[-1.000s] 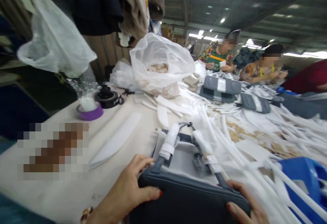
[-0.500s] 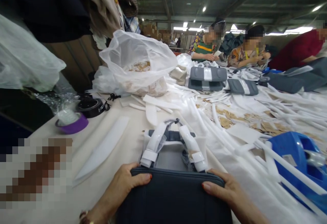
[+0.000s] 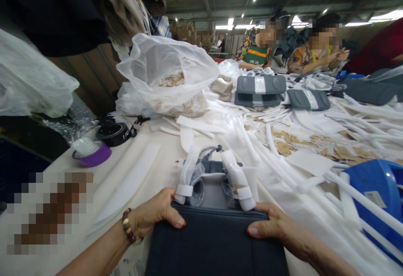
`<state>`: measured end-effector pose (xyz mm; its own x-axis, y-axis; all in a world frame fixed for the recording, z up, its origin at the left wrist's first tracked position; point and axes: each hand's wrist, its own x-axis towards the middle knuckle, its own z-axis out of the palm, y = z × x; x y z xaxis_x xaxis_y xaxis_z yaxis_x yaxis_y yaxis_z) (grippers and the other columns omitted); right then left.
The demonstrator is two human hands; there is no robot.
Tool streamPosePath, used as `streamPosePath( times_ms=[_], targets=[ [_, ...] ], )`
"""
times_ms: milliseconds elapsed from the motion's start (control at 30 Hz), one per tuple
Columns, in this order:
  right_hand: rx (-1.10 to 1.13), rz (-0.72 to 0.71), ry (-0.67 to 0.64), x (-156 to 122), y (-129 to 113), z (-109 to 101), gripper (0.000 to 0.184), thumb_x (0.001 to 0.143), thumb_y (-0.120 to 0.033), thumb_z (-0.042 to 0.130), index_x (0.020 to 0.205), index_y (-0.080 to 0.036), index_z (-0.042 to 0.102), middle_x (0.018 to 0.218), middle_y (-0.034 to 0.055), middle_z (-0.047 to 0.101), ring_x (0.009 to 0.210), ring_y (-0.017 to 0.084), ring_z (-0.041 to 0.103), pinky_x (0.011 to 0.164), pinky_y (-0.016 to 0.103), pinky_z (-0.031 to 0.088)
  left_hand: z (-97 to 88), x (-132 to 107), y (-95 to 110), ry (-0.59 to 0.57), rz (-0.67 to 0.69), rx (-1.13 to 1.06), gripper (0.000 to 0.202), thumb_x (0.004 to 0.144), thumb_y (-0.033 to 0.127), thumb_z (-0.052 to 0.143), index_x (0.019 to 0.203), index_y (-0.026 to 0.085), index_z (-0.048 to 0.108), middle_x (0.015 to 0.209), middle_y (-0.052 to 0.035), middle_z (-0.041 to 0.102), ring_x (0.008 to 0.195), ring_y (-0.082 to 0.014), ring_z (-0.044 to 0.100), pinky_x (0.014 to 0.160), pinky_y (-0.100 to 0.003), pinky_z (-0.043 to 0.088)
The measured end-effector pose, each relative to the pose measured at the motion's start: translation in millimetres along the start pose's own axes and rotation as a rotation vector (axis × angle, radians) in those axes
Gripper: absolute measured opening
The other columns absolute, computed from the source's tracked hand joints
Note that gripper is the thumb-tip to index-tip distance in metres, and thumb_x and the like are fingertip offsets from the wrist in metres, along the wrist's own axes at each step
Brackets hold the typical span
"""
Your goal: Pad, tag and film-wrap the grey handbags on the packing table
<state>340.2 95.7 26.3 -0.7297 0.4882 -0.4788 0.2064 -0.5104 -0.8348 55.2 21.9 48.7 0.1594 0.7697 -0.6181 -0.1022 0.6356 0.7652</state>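
Observation:
A dark navy bag (image 3: pixel 217 242) lies at the bottom middle of the view, its top edge facing away from me. My left hand (image 3: pixel 162 213) grips its upper left corner, thumb on top and fingers tucked beneath. At the upper right corner my right hand (image 3: pixel 270 223) holds it the same way. Beyond the edge, two handle ends wrapped in white foam, the left wrap (image 3: pixel 188 175) and the right wrap (image 3: pixel 237 179), lean toward each other. Clear plastic covers the metal parts at their bases. The fingers under the bag are hidden.
A big clear plastic bag (image 3: pixel 170 74) of brown scraps stands behind. Left are a purple tape roll (image 3: pixel 92 154) and a black round item (image 3: pixel 115 132). White foam strips (image 3: pixel 283 175) and a blue dispenser (image 3: pixel 374 188) lie right. Grey wrapped bags (image 3: pixel 261 85) and co-workers (image 3: pixel 256 49) are farther back.
My left hand has shifted slightly inward and up on the bag's corner, and more of its wrist and bracelet shows. Both hands stay on the bag. The view has turned slightly left.

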Motion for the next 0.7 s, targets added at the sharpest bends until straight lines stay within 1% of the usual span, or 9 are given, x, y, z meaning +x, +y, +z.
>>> streamPosePath(
  times_ms=[67,133,200,267,367,433,500,600,700],
  targets=[
    [0.072,-0.014,-0.045,5,5,-2,0.043,0.060,-0.032,0.076,0.100,-0.017,0.070,0.078,0.0021,0.070,0.074,0.020,0.065,0.069,0.027,0.048,-5.0,6,-7,-0.044,0.009,-0.072,0.047,0.040,0.007,0.071,0.087,0.015,0.070,0.072,0.0017,0.069,0.065,-0.0160,0.061,0.061,-0.024,0.048],
    [0.115,-0.022,-0.048,7,7,0,0.042,0.061,-0.032,0.076,0.099,-0.015,0.070,0.077,0.0031,0.070,0.072,0.020,0.065,0.069,0.028,0.048,-8.2,11,-11,-0.072,0.016,-0.098,0.044,0.041,0.006,0.071,0.084,0.014,0.070,0.070,0.0010,0.068,0.064,-0.0155,0.061,0.060,-0.023,0.048],
    [0.126,-0.004,-0.010,6,4,3,0.042,0.061,-0.033,0.075,0.099,-0.015,0.070,0.078,0.0038,0.071,0.072,0.021,0.065,0.069,0.029,0.049,-8.5,14,-11,-0.083,0.004,-0.095,0.042,0.042,0.005,0.071,0.084,0.013,0.070,0.069,0.0003,0.068,0.064,-0.0154,0.062,0.059,-0.023,0.048],
    [0.094,0.010,0.070,2,1,7,0.045,0.061,-0.034,0.075,0.101,-0.016,0.069,0.083,0.0043,0.071,0.077,0.024,0.065,0.071,0.031,0.049,-6.1,13,-9,-0.071,0.013,-0.074,0.043,0.044,0.006,0.072,0.086,0.013,0.069,0.072,-0.0002,0.069,0.067,-0.0159,0.062,0.062,-0.023,0.048],
    [-0.032,-0.013,0.223,-1,-1,9,0.051,0.058,-0.032,0.076,0.106,-0.019,0.066,0.098,0.0041,0.070,0.092,0.028,0.062,0.077,0.034,0.048,-0.3,6,-11,-0.005,0.071,-0.055,0.048,0.050,0.013,0.075,0.096,0.016,0.065,0.083,-0.0015,0.070,0.077,-0.0188,0.063,0.070,-0.026,0.049],
    [-0.121,-0.024,0.271,1,2,8,0.047,0.059,-0.033,0.074,0.104,-0.020,0.066,0.102,0.0037,0.069,0.097,0.029,0.059,0.080,0.035,0.047,2.5,4,-15,0.064,0.106,-0.048,0.050,0.053,0.022,0.077,0.100,0.016,0.061,0.091,-0.0036,0.069,0.083,-0.0216,0.064,0.075,-0.030,0.050],
    [-0.194,-0.016,0.294,5,8,5,0.042,0.062,-0.036,0.073,0.100,-0.019,0.067,0.098,0.0037,0.069,0.095,0.030,0.059,0.078,0.035,0.046,3.3,5,-21,0.152,0.120,-0.028,0.051,0.053,0.028,0.078,0.098,0.017,0.057,0.093,-0.0047,0.069,0.085,-0.0236,0.064,0.075,-0.032,0.050],
    [-0.315,-0.028,0.376,13,13,3,0.042,0.062,-0.042,0.072,0.096,-0.018,0.067,0.093,0.0043,0.069,0.093,0.031,0.059,0.076,0.035,0.044,1.1,13,-29,0.274,0.126,0.069,0.048,0.052,0.031,0.078,0.092,0.018,0.053,0.086,-0.0021,0.069,0.083,-0.0239,0.065,0.071,-0.030,0.049],
    [-0.457,-0.054,0.431,17,12,4,0.040,0.063,-0.046,0.070,0.091,-0.018,0.066,0.089,0.0040,0.069,0.089,0.031,0.058,0.075,0.036,0.043,-2.1,16,-33,0.310,0.161,0.197,0.045,0.056,0.034,0.075,0.090,0.018,0.051,0.086,-0.0020,0.068,0.086,-0.0245,0.064,0.073,-0.031,0.048]
  ],
)
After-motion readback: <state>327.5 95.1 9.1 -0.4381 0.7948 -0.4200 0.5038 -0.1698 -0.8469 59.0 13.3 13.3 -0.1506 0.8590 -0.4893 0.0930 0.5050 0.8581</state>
